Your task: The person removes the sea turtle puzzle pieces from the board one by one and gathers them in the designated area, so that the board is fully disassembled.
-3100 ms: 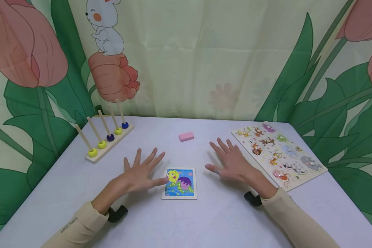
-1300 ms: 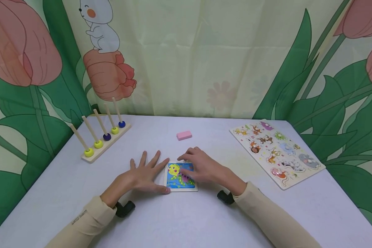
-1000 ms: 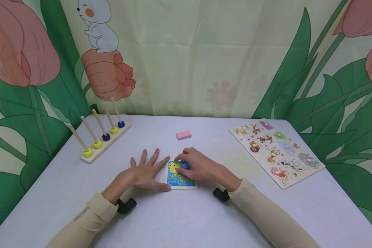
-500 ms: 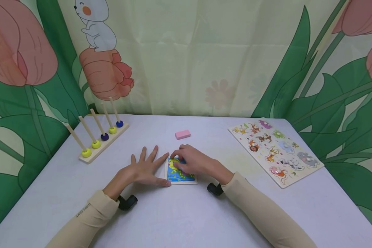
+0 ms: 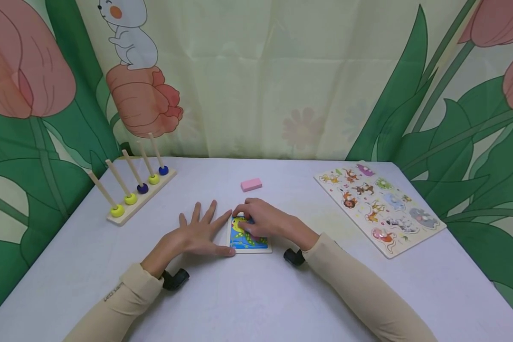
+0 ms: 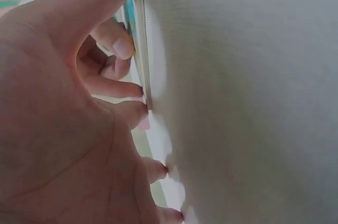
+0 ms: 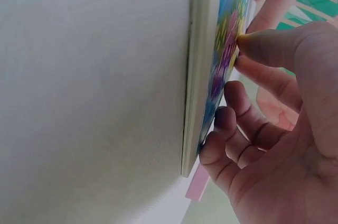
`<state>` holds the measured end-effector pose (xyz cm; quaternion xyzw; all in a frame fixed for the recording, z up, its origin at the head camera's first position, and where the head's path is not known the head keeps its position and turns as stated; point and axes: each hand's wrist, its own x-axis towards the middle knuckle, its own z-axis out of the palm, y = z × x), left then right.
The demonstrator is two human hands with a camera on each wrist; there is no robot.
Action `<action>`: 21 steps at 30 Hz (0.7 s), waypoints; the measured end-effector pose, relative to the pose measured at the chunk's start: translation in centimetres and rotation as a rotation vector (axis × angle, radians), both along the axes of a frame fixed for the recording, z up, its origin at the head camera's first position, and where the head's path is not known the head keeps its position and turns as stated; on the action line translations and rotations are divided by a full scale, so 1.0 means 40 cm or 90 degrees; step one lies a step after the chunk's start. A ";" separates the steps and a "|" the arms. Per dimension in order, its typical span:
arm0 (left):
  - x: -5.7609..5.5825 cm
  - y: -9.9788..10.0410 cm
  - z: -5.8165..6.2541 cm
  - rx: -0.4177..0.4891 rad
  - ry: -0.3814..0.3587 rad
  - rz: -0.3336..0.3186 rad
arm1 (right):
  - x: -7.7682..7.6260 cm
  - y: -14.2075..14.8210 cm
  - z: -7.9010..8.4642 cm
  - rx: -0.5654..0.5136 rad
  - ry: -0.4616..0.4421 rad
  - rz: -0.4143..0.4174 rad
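A small framed turtle jigsaw puzzle [image 5: 249, 246] lies flat on the table. The left hand [image 5: 198, 238] is spread at its left side, fingers straight; thumb and index fingertip touch the frame at the near left and far left corners. Over the picture, the right hand [image 5: 266, 219] has its fingers bent and covers the upper right part. In the right wrist view, the right thumb [image 7: 269, 47] and index fingertip meet the picture's surface close together; whether they pinch a piece cannot be made out. The other right fingertips touch the picture or lie close to it.
A pink block [image 5: 251, 185] lies beyond the puzzle. At the left stands a wooden peg rack [image 5: 143, 198] with yellow and blue beads. An animal puzzle board [image 5: 378, 207] lies at the right. The white tabletop [image 5: 239, 299] ends at a printed curtain [image 5: 248, 95].
Both hands were spread above the table and came down to the puzzle. The right hand moved left onto the picture and slid further toward the turtle's head. The left hand stays at the frame's edge.
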<state>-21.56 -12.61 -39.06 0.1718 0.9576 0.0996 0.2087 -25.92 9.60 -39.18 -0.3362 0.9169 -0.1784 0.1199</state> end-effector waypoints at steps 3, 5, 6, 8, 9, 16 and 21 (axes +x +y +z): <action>0.003 0.002 0.001 -0.007 0.008 0.001 | -0.002 -0.001 0.001 0.000 -0.002 0.007; 0.002 0.002 -0.002 -0.009 0.010 0.002 | -0.003 -0.002 0.001 0.001 -0.003 0.013; 0.002 0.002 -0.003 -0.009 0.010 0.002 | -0.003 -0.002 0.002 0.002 -0.003 0.016; 0.001 0.001 -0.005 -0.008 0.008 0.003 | -0.003 -0.004 0.005 0.004 -0.004 0.020; 0.000 0.001 -0.005 -0.007 0.007 0.002 | -0.003 -0.004 0.007 0.007 -0.006 0.021; 0.001 0.004 0.002 -0.007 0.005 0.004 | -0.010 -0.004 0.011 0.014 -0.013 0.022; -0.004 0.002 -0.004 -0.003 0.010 0.004 | -0.016 -0.007 0.011 0.016 -0.013 0.029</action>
